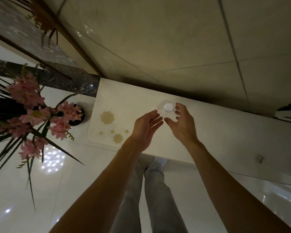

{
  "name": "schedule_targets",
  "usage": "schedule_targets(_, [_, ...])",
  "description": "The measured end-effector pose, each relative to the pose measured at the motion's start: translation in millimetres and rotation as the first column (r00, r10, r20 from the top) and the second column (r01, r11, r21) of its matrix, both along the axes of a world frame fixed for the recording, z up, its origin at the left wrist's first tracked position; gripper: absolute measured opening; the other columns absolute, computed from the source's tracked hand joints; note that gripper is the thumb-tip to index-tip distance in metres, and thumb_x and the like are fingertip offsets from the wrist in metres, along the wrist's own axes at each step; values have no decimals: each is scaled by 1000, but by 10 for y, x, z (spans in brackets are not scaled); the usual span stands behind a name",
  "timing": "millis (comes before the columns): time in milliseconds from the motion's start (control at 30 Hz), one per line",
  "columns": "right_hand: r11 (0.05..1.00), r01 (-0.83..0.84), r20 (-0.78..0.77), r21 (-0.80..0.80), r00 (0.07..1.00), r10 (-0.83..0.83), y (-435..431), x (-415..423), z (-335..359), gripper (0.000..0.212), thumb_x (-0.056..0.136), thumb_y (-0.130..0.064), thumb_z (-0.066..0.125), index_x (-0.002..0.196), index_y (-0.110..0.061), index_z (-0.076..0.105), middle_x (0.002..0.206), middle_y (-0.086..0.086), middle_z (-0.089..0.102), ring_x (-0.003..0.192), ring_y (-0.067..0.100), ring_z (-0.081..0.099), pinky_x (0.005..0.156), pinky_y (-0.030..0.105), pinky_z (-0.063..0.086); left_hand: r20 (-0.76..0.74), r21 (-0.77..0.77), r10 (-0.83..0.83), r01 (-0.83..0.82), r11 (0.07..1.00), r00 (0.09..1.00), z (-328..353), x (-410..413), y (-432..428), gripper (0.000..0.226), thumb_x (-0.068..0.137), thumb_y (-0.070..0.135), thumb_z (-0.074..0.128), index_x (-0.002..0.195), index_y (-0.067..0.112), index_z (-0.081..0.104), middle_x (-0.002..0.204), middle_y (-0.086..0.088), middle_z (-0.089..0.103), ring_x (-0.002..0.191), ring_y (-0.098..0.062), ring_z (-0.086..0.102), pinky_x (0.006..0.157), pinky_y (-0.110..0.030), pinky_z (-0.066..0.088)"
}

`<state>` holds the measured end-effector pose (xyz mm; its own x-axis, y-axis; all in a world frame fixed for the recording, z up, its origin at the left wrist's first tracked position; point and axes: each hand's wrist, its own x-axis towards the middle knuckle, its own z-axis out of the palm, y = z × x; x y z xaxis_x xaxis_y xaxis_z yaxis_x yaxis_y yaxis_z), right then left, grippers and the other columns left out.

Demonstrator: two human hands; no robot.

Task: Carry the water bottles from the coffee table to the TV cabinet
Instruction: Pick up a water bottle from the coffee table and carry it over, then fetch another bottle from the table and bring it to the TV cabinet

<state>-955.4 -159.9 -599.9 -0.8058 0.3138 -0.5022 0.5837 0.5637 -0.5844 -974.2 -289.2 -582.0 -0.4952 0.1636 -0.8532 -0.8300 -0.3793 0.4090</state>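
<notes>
The clear plastic water bottle [168,107] has a white round cap. The glossy white cabinet top [208,132] bears beige star-shaped motifs and small beige squares toward its 9 o'clock end. At 9 o'clock, the flower spray [26,91] has pink blooms and dark green leaves. The marble strip [65,79] is dark brown with pale veining.

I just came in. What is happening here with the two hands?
A person stands at a white cabinet top by the wall. A clear water bottle with a white cap stands upright on it. The left hand and right hand are open on either side of the bottle; whether they touch it is unclear.
</notes>
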Motion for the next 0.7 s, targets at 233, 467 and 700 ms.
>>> schedule_targets(233, [996,-72,-67,-54,995,68,244,9,1106,41,92,-21,64,131,-13,52,130,4,59,115,18,58,96,24,45,-168,-335,-307,238,912,937,972,-6,-124,23,99,15,49,114,4,63,111,-16,68,99,-30,68,89,-39,57])
schedule_targets(467, [997,-78,-252,26,964,82,677,142,2321,16,95,-20,58,104,-11,68,101,3,70,91,14,64,73,9,46,-232,-721,-796,451,526,559,2046,-44,-70,20,96,14,51,98,9,70,88,-10,72,83,-26,70,79,-41,57])
schedule_targets(700, [962,-157,-195,222,960,201,1041,342,3124,22,94,-25,51,101,-15,70,100,3,71,93,20,63,85,37,53,-17,-983,-991,183,-8,-134,2931,-189,281,22,96,24,49,100,9,65,95,-9,69,89,-28,65,80,-39,52])
